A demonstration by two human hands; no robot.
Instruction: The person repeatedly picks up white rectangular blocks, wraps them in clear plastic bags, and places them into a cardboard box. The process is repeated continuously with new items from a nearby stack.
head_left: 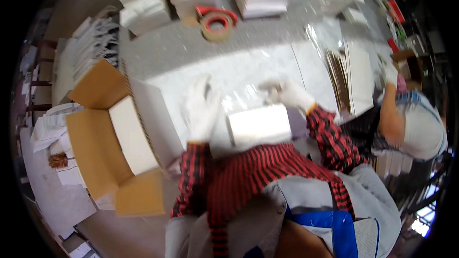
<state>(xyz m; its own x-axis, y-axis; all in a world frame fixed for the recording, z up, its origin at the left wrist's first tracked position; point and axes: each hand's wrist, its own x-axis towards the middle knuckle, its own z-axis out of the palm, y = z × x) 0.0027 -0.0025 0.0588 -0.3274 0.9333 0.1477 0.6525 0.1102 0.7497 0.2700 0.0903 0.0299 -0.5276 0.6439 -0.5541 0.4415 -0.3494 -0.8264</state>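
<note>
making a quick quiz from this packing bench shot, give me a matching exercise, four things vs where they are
Things:
1. tape roll
2. open cardboard box
3. white packet
4. co-worker's gloved hand

Places:
A. person's left side
B. far right
C. far side of the table, by the white stacks
D. between the person's gloved hands, left hand and right hand

Pairs: 1-C, 2-A, 3-D, 4-B

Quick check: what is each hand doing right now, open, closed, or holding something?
Left hand: gloved, open, fingers spread above the clear plastic film, holding nothing.
Right hand: gloved, closed, seemingly pinching the film above the white box; blurred.
</note>
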